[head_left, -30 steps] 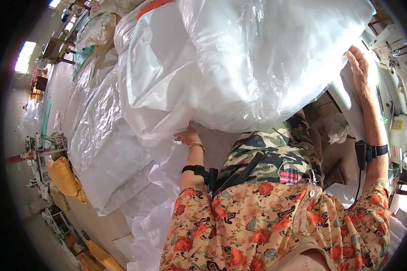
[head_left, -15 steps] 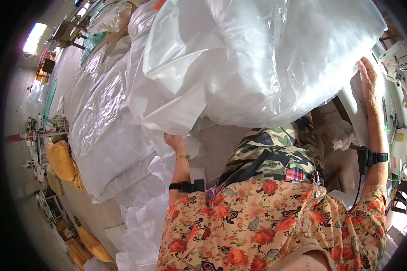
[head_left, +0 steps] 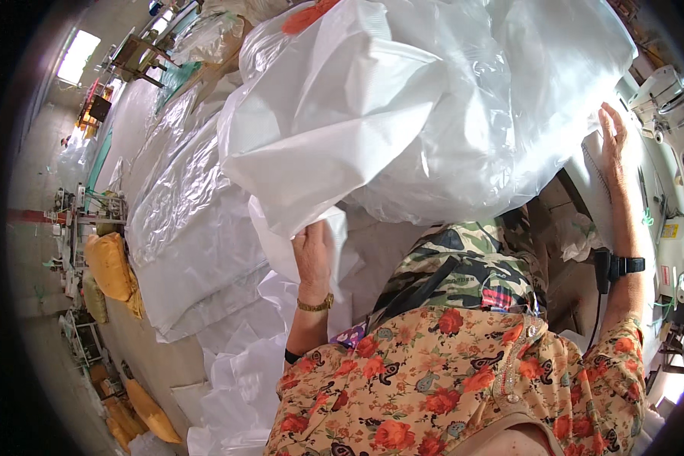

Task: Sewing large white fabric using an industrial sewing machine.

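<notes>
A large, puffed-out sheet of translucent plastic film (head_left: 501,99) hangs in front of me, bulging above my lap. Joined to it or lying over its left part is a folded white sheet, like woven sack cloth (head_left: 334,137). My left hand (head_left: 313,254) is closed on the lower edge of the white cloth; its fingertips are partly hidden by a fold. My right hand (head_left: 618,144) is raised at the right edge of the film, its fingers stretched upward. Whether they touch the film is lost in the glare.
To the left lies a heap of white sheets under shiny clear film (head_left: 186,205). A white machine (head_left: 676,197) stands close on the right. Yellow bundles (head_left: 110,266) sit on the floor at left, near metal racks (head_left: 83,209). Loose white sheets (head_left: 239,380) lie beside my left arm.
My left hand has moved right and closer to me, pulling the white cloth's edge with it. The cloth has swung rightward across the film. My right hand has stayed nearly in place.
</notes>
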{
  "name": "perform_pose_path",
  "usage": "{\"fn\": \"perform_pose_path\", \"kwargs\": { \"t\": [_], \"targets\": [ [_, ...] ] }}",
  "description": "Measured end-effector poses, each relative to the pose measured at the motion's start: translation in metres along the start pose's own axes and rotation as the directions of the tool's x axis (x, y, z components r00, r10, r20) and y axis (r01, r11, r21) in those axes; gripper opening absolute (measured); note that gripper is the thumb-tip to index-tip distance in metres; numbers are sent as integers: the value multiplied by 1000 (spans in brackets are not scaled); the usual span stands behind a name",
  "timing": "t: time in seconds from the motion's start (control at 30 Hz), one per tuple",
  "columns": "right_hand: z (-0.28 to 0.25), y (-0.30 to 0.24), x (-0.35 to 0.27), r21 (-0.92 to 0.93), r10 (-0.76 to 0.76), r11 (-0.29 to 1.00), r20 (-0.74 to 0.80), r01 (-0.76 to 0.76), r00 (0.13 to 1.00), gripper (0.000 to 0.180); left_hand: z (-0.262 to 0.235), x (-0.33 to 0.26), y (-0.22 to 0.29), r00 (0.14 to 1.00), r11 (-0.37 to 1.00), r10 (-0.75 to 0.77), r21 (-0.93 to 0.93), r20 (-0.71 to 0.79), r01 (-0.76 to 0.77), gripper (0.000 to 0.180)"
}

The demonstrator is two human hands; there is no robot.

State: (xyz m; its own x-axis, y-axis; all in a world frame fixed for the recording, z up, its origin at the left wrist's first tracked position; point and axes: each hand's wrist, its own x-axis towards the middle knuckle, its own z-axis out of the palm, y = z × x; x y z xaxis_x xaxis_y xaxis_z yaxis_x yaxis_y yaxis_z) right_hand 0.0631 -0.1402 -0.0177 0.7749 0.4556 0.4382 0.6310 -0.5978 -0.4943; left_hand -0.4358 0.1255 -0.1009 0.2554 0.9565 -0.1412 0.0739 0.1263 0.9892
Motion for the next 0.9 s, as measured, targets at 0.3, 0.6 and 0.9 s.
{"fn": "perform_pose_path", "kwargs": {
  "t": [0.3,0.6,0.9],
  "targets": [
    [6,15,-3,-384,-233,911,-171,153,957,38,40,-48,62,875,968,228,-192,426,-159,19],
    [7,-16,-11,1,208,978,-47,-208,977,50,51,-63,84,733,805,268,-563,625,186,27],
    [51,-32,-11,525,210,838,-56,-150,976,68,81,-48,90,365,838,359,-469,859,278,28]
  ]
}}
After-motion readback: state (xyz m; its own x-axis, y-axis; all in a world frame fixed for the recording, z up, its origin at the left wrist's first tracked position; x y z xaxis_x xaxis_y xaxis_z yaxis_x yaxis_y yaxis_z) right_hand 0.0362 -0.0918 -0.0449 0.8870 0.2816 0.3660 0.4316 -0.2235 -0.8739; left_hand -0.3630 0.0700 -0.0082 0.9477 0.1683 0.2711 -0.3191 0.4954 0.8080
